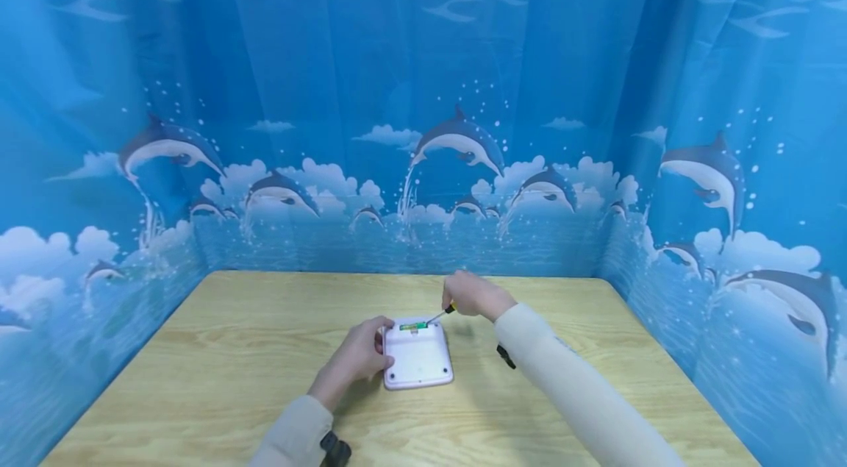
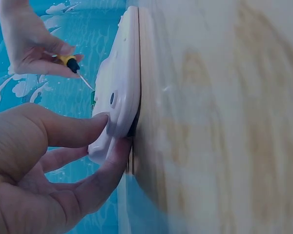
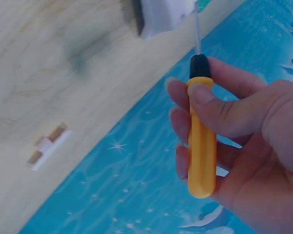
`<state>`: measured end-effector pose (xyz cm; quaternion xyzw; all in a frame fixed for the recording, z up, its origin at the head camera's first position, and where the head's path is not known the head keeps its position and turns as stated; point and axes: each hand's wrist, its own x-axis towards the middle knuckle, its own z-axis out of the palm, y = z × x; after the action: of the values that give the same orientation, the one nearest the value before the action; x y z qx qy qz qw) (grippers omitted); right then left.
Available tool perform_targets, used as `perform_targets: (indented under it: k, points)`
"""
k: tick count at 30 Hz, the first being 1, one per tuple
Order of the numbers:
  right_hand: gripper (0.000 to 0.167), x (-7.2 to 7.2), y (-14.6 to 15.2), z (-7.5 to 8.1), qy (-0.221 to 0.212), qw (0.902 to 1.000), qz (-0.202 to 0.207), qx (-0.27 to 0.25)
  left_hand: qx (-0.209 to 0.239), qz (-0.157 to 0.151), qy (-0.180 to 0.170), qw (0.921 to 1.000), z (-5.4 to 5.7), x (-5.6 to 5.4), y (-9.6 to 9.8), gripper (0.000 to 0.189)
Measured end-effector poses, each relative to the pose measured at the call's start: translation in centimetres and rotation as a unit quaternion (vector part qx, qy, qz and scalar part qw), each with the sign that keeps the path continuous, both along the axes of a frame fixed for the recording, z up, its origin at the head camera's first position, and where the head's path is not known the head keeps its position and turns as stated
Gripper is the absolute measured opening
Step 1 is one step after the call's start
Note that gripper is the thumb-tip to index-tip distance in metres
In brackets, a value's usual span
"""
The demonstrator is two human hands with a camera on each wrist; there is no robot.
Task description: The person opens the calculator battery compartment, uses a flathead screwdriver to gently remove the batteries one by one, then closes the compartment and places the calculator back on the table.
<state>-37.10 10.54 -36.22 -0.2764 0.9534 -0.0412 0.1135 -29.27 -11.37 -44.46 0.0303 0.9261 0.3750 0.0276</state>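
Observation:
A pale, square, flat device (image 1: 418, 364) lies on the table with its underside and dark round feet up. Green battery-like cells (image 1: 413, 326) show in an uncovered slot near its far edge. My left hand (image 1: 360, 349) grips the device's left side, thumb on top and fingers at the edge in the left wrist view. My right hand (image 1: 473, 294) holds a screwdriver with a yellow handle (image 3: 202, 141) and black collar, thumb and fingers round the handle. The metal shaft (image 1: 435, 318) points at the right end of the green cells; whether the tip touches them is unclear.
A small white piece with brown patches (image 3: 49, 146), perhaps a cover, lies on the table in the right wrist view. The wooden table (image 1: 265, 349) has blue dolphin-printed curtains (image 1: 423, 84) behind it and at both sides.

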Motion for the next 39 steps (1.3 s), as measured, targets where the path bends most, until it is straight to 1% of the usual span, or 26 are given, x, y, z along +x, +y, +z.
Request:
perform_targets:
  k: [3,8,14,23,34,39]
  points:
    - [0.034,-0.4,0.7,-0.5,-0.017,0.9993,0.008,-0.033,0.006,-0.006,0.0,1.0,0.1,0.0,-0.2,0.063]
    - [0.03,-0.8,1.5,-1.2,-0.027,0.9979,0.023,-0.054,0.012,-0.011,0.0,0.9999,0.1,0.0,-0.3,0.063]
    - [0.03,-0.9,1.6,-1.4,-0.028,0.9977,0.025,-0.057,0.011,-0.005,-0.001,0.9999,0.2,0.1,-0.1,0.063]
    - [0.031,-0.8,1.5,-1.3,-0.027,0.9976,0.027,-0.058,0.01,-0.008,0.002,0.9999,0.2,0.1,-0.2,0.063]
    - [0.036,-0.7,2.1,-2.1,-0.04,0.9965,0.011,-0.073,0.007,-0.006,0.005,0.9999,0.5,0.2,-0.3,0.064]
    - [0.035,-0.7,2.3,-2.3,-0.039,0.9963,0.007,-0.076,0.008,-0.008,0.004,0.9999,0.4,0.2,-0.3,0.064]
